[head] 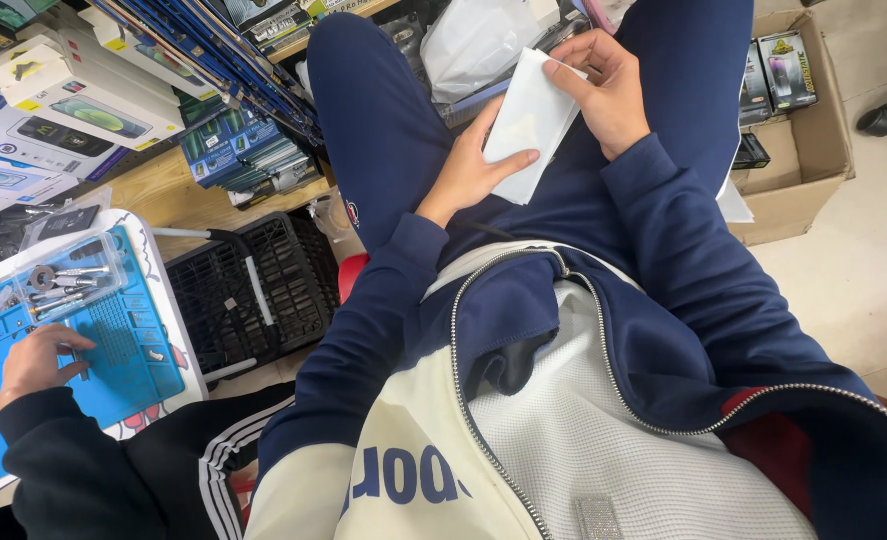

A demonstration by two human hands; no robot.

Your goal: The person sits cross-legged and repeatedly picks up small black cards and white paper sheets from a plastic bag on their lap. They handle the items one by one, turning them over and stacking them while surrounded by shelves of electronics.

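Closest to the camera is the person's own jacket (523,440), cream and dark blue, with the zipper open over a white knitted shirt. Further down, above the lap in dark blue trousers, both hands hold a flat white packet (528,120). The left hand (468,170) lies under the lower part, thumb on the front, fingers behind it, so it is pinching the packet. The right hand (608,85) grips the upper edge between thumb and fingertips, pressed together on the paper. The packet is a little tilted and rests on nothing; only the two hands carry it.

At the left side, another person in a black sleeve puts a hand (33,362) on a blue work mat (123,360), close to a clear plastic tray with small metal tools (63,282). Between the two people stands a black wire basket (253,290). Boxes of phone accessories (73,100) are stacked on a wooden shelf, and a cardboard box (813,140) stands on the floor at the right.

I think the risk is at the upper edge: if the right hand pulls too strongly, the thin packet may tear unevenly, and what is inside could slip out between the knees to the floor.
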